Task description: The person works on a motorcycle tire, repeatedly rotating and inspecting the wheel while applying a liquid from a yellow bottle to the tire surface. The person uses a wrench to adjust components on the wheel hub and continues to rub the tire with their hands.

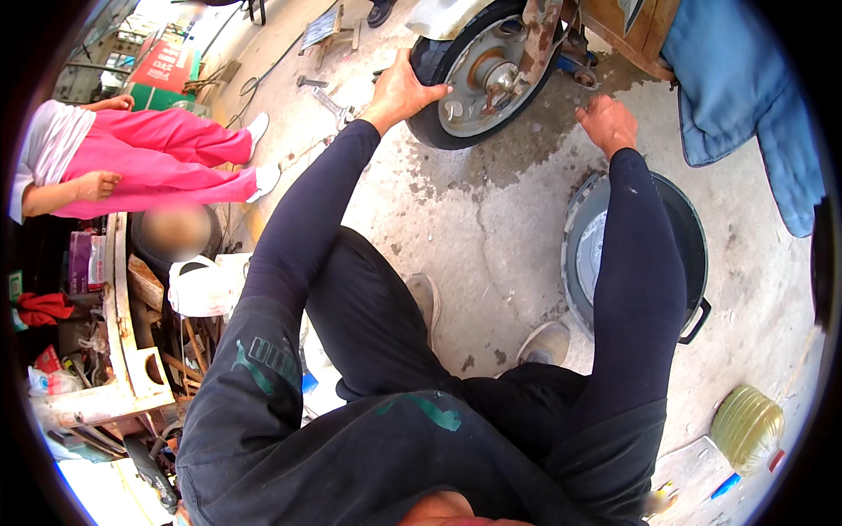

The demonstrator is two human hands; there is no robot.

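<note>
Scooter wheel (pixel 478 107) ahead of you: likely heavy, its rubber firm, maybe slick; best held by the tyre.
Your hands are apart: left (pixel 402 92) spread at the tyre, grip unclear; right (pixel 607 124) curled, contents hidden.

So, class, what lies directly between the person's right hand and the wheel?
In the head view, no object shows directly between the right hand and the wheel: just dark, wet-looking concrete floor.
</note>
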